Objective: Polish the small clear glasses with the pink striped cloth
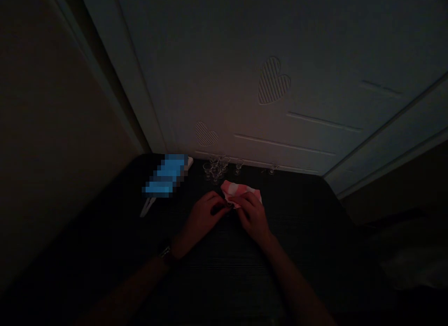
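The scene is very dark. My left hand (205, 216) and my right hand (252, 215) meet over a dark table (224, 265). Both have their fingers curled and pinch at a small dark object (229, 206) between them, too dim to name. A red-and-white checked cloth (241, 191) lies under and behind my right hand's fingers. My left wrist carries a watch (165, 252).
Several small clear glasses (217, 167) stand in a cluster at the table's far edge against a white panel with heart-shaped cutouts (273, 81). A blurred blue object (166, 176) and a white item (147, 207) lie to the left.
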{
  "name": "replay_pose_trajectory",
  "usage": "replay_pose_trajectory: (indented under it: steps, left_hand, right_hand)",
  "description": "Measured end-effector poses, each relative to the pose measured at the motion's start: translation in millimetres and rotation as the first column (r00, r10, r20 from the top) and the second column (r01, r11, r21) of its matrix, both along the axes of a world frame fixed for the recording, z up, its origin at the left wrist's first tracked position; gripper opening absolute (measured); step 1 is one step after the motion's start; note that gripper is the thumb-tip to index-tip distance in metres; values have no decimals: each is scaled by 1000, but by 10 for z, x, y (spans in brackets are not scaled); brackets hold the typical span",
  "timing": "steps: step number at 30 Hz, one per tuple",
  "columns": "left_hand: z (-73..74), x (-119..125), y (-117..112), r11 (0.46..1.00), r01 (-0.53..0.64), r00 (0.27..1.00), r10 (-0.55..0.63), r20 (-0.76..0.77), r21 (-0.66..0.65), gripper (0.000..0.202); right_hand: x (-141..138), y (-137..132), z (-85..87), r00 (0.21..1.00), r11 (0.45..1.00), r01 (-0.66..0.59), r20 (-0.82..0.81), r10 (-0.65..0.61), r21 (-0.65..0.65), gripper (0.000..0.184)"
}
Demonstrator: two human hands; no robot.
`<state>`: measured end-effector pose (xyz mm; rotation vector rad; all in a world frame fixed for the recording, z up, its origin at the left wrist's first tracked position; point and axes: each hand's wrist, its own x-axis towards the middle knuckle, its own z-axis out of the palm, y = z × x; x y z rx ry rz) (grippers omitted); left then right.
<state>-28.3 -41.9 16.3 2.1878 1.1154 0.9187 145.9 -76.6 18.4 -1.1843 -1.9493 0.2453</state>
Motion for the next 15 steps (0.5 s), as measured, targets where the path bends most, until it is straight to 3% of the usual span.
replay_pose_trajectory:
  steps: [15]
  left_hand:
    - [113,-7,-76,999,-32,999,32,4,35,19]
  right_hand:
    - [10,-8,-3,1000,1000,9,27,-8,-18,34]
